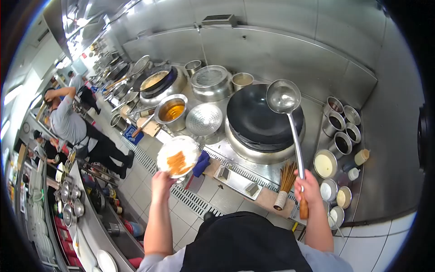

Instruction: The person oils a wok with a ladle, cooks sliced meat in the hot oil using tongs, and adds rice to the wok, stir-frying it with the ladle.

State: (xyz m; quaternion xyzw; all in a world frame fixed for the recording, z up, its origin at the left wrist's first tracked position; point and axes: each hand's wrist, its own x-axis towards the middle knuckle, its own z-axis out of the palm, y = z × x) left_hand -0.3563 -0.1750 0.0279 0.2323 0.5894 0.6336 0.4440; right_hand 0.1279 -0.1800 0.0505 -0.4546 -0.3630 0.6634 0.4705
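Observation:
My left hand grips the near edge of a white plate. Orange-brown pieces of food lie on it, their kind unclear. In my right hand is a long metal ladle, held by its wooden handle. The ladle's bowl hangs over the right side of a black wok seated on the stove. Just left of the right hand, a bamboo wok brush leans at the stove's front edge. Behind the plate are a perforated strainer and a pot of amber liquid.
Seasoning containers and bottles stand along the right. A lidded pot sits behind the strainer, with a second wok farther left. A dark blue cloth lies at the stove edge. A co-worker stands in the left aisle.

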